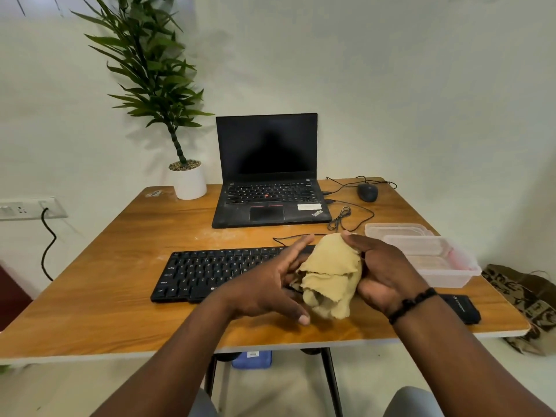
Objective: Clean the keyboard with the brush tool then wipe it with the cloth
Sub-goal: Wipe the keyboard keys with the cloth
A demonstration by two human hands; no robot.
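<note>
Evidently the work has reached its second half, as a judgement from how things lie: the cloth is up in both hands and no brush tool shows anywhere in view, so the brushing seems finished and the wiping is not yet begun. Taking the keyboard as the landmark and reading leftward to rightward: its left and middle keys lie bare on the wooden table, with a pale dusty smear on the wood just behind it. Over its right end the left hand is spread wide, fingers straight, touching the cloth's left side. The tan cloth hangs bunched above the keyboard's right end, not on the keys. The right hand grips the cloth from the right, fingers curled round the fabric.

Right of the keyboard stands a clear plastic container, with what looks like its lid just behind it. I cannot tell whether anything lies inside; the tub looks faintly pink within.
</note>
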